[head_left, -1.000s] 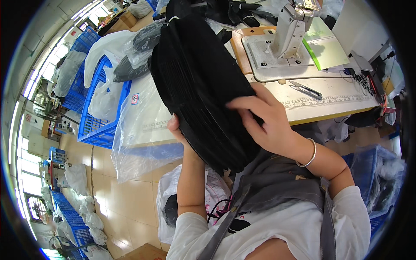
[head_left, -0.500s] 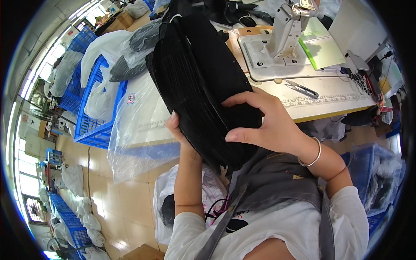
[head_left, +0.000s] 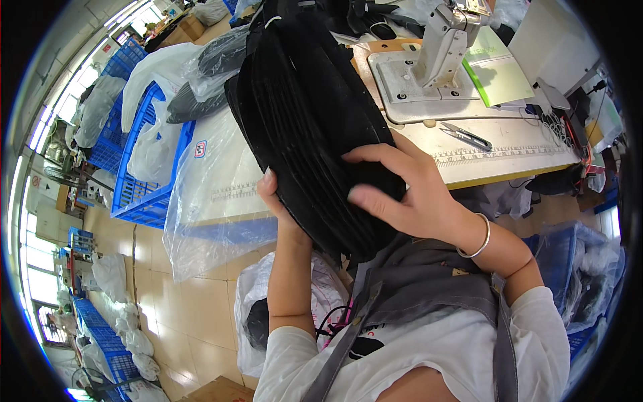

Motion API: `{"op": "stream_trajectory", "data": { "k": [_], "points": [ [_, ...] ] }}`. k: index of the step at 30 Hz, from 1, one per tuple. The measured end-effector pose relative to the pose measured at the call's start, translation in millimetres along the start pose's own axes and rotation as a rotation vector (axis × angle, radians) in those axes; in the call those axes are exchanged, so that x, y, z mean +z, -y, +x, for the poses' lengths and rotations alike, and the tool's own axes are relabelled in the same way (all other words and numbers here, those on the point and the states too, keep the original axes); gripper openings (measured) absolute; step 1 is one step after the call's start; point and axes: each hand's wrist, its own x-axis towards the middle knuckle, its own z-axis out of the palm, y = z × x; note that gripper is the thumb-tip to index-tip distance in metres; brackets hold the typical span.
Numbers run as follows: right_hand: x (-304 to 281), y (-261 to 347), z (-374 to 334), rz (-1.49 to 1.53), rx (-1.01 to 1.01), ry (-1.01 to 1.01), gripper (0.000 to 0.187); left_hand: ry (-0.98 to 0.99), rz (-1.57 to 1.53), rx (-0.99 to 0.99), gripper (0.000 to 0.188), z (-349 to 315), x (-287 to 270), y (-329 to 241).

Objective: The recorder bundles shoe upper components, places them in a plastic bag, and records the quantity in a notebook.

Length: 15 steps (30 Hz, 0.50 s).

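A thick stack of long black fabric pieces (head_left: 301,141) is tilted in front of me, its layered edges fanned along the middle. My left hand (head_left: 271,194) grips it from the lower left, with the thumb on the edge and the other fingers hidden underneath. My right hand (head_left: 402,181) lies over the lower right part of the stack. Its thumb and index finger are spread apart across the layers, and the remaining fingers are mostly out of sight. A bracelet (head_left: 477,236) circles the right wrist.
Behind the stack, a sewing machine (head_left: 442,53) stands on the worktable (head_left: 509,157). Thread snips (head_left: 467,136) lie near its front edge, beside a green-edged booklet (head_left: 495,74). To the left are a blue crate (head_left: 144,201) with plastic bags and a clear plastic sheet (head_left: 194,228).
The fabric layers are fanned wider, and the broad top face on the right looks narrower. My right thumb has shifted slightly upward across them. My left hand keeps its hold.
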Motion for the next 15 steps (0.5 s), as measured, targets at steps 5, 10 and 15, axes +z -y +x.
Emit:
{"op": "stream_trajectory", "data": {
  "k": [5,10,15],
  "points": [
    [-0.1,-1.8,-0.1,0.071,0.031,-0.002,0.043,-0.011,-0.003,-0.023,0.069,0.1,3.6,0.0],
    [-6.2,-11.0,0.9,0.114,0.028,0.081,0.044,-0.014,-0.022,-0.034,0.069,-0.6,1.5,-1.3],
    [1.2,-3.3,-0.8,0.123,0.040,-0.068,0.042,-0.032,-0.100,-0.058,0.069,0.3,6.2,-0.3]
  ]
}}
